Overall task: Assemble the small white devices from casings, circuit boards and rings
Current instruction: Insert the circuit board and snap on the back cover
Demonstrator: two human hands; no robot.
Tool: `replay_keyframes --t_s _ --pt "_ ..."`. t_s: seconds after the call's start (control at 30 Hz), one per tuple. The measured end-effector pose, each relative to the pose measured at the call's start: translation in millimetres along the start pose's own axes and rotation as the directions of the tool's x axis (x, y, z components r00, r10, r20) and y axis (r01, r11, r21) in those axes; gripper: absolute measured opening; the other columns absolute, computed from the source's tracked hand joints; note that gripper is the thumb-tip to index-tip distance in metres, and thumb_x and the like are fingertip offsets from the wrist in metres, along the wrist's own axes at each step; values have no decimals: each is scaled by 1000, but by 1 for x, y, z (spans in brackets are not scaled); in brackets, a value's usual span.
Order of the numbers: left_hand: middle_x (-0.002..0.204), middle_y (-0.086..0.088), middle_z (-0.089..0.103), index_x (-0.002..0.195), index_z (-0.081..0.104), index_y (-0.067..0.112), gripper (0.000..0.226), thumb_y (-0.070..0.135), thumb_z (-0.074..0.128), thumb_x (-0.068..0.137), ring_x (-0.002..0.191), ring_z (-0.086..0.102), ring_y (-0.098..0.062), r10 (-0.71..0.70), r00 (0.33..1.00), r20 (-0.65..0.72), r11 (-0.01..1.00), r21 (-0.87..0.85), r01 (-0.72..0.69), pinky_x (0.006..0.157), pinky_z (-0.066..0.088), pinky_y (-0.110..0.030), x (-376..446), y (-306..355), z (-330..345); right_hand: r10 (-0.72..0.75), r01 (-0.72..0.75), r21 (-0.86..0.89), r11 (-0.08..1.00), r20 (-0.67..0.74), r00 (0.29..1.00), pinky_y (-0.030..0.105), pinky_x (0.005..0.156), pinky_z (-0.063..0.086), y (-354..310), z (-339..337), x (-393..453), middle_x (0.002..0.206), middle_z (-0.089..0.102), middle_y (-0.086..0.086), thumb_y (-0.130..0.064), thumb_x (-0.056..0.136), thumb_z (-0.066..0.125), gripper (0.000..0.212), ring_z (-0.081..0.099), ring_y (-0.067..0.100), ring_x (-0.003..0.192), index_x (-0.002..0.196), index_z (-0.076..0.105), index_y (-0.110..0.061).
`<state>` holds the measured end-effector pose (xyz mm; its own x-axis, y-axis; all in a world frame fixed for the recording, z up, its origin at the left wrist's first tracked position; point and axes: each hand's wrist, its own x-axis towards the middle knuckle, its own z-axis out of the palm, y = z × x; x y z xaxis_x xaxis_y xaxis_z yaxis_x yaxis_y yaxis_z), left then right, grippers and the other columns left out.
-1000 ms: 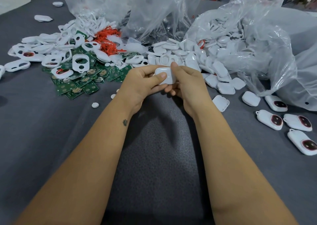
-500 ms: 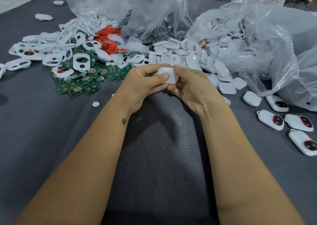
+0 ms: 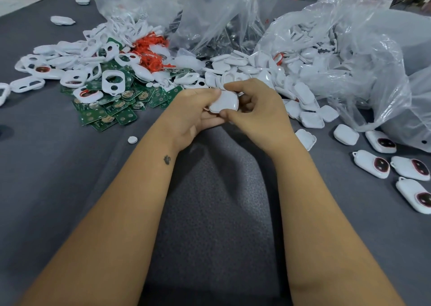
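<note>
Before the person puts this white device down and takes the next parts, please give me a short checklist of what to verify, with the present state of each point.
1. Both hands hold the piece: ok. The left hand and right hand grip the white device above the grey table.
2. Casing halves fully closed: cannot tell, fingers cover the edges.
3. Board and ring inside: cannot tell.
4. Free spot beside the finished devices at the right: ok.
5. Circuit boards within reach at the left: ok.
6. Loose casings near the right hand: ok.
</note>
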<state>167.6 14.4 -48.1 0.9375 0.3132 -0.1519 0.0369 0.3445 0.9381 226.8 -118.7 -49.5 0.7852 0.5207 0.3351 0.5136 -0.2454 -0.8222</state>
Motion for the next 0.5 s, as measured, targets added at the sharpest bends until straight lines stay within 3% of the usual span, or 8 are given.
replay_keyframes --t_s 0.07,0.23,0.5 --pt "90 -13 73 103 63 3 25 16 42 103 75 73 -20 -43 999 -14 997 -64 42 66 60 -29 0 2 -1 -37 36 -68 997 -11 999 10 75 43 1 -3 1 93 59 -17 -13 71 80 40 55 -4 80 99 63 -35" --pt "84 -11 75 103 65 0 24 8 42 102 76 73 -20 -28 999 23 1000 -13 29 65 60 -29 -1 2 -4 -141 127 -221 967 -46 989 7 71 37 1 -4 2 96 54 -4 -18 69 84 38 48 2 76 105 74 -17" --pt "78 -11 75 92 68 2 25 5 44 100 70 73 -18 -43 999 -11 999 -1 43 61 59 -27 -1 3 -2 -191 176 -295 939 -22 981 25 75 45 -2 -4 2 94 55 -5 -18 68 83 36 51 9 79 101 72 -12"
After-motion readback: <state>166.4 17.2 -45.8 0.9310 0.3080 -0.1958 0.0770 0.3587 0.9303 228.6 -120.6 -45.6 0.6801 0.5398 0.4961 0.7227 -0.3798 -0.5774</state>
